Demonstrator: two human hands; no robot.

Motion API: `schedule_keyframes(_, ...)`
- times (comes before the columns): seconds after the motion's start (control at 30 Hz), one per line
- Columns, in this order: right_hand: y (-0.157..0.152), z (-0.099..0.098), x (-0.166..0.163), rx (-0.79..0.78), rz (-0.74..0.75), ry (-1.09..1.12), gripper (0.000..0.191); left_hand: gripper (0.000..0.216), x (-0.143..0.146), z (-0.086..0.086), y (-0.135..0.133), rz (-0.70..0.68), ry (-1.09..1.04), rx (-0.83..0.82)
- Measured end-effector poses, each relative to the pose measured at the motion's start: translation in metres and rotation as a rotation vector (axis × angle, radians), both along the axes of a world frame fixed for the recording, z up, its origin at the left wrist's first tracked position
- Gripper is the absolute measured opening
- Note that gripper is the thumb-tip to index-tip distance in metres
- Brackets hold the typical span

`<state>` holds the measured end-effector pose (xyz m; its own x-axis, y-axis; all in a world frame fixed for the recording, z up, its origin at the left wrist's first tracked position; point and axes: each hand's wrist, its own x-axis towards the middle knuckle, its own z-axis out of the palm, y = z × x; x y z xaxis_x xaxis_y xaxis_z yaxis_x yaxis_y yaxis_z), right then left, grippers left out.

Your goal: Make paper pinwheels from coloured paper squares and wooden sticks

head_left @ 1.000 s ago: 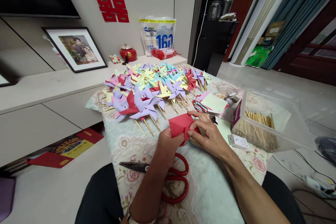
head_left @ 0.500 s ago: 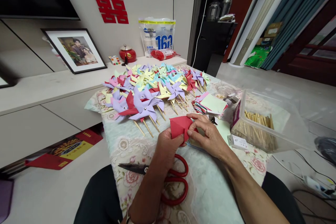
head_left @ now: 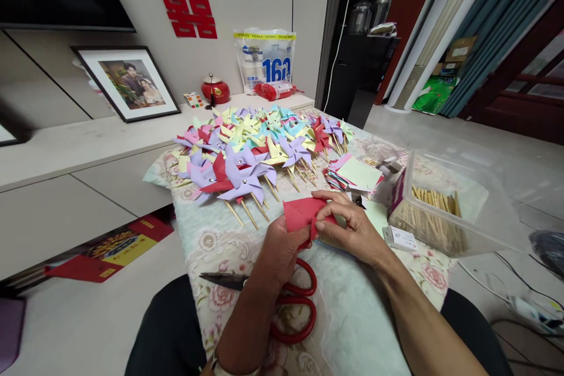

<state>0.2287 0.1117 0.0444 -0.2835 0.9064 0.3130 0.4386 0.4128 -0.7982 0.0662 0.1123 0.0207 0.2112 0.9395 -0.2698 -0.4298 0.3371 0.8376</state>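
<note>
Both hands hold a folded red paper (head_left: 302, 213) just above the table. My left hand (head_left: 279, 249) grips its lower left edge with thumb and fingers closed. My right hand (head_left: 352, 224) pinches the paper's right side, fingers curled over it. Red-handled scissors (head_left: 288, 299) lie on the floral cloth directly under my left wrist. A heap of finished paper pinwheels (head_left: 247, 150) in purple, yellow, red and blue, on wooden sticks, lies beyond the hands.
A stack of coloured paper squares (head_left: 356, 175) sits right of the pinwheels. A clear plastic box of wooden sticks (head_left: 434, 211) stands at the right, a small white box (head_left: 399, 237) before it. The floral tablecloth (head_left: 352, 317) covers the table. A low cabinet (head_left: 88, 147) runs along the left.
The red paper has been turned slightly, and my right fingers have shifted along its upper edge. The hands stay in the same place.
</note>
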Motion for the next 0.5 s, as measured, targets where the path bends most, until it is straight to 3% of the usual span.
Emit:
schedule_keyframes(0.23, 0.0001, 0.0003, -0.0006, -0.021, 0.009, 0.003, 0.013, 0.022, 0.0022, -0.0021, 0.0019, 0.101, 0.079, 0.051)
schedule_keyframes(0.5, 0.0013, -0.002, -0.0019, -0.011, -0.035, -0.054, 0.014, 0.028, 0.0018, 0.002, -0.0007, 0.075, 0.14, 0.046)
